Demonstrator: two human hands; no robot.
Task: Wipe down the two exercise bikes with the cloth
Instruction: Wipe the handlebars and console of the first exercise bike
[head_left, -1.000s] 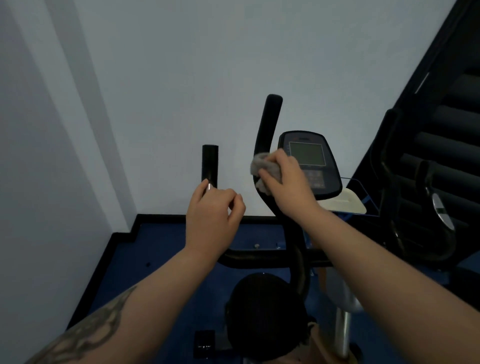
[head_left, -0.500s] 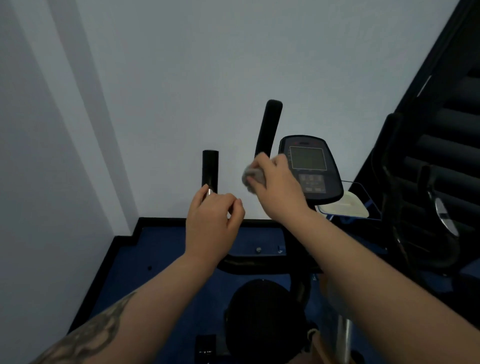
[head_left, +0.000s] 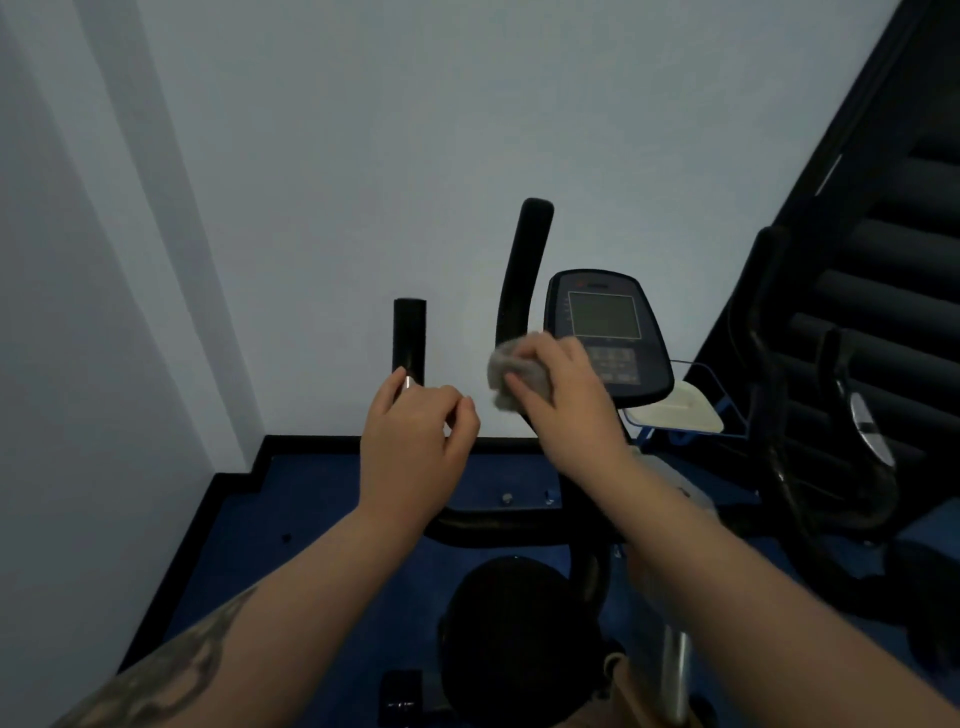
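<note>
On right handlebar (head_left: 524, 270): cloth (head_left: 511, 375), seemingly gripped.

A single view is given, taken from the person's head and directed forward and down. Both forearms are seen entering from the bottom edge, so the hands are held close beneath the lens. The bike (head_left: 524, 525) is looked upon from above and behind its seat (head_left: 509, 623), with the console (head_left: 605, 332) near the centre. A wall (head_left: 415, 130) is faced ahead, the floor (head_left: 311, 493) is seen below, and a second bike (head_left: 831, 441) is caught at the right edge. Straight lines are bent by the wide lens.
</note>
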